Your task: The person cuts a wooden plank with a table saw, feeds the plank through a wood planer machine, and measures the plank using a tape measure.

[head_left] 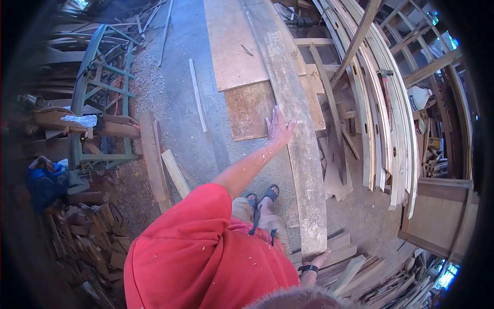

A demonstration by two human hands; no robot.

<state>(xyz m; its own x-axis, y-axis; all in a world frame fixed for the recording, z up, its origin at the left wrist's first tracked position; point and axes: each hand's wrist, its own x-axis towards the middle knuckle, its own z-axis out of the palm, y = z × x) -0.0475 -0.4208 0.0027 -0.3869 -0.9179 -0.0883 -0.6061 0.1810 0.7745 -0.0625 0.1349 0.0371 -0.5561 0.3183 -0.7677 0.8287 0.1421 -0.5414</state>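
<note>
The plank lies alongside the wooden sheet, apparently placed but unfinished, our left hand flat on it, fingers spread, our right hand at its end, hold unclear.

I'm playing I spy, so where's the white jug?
In the head view, the white jug is at the upper right, just to the right of the long pale boards and below a slanting wooden beam.
</note>
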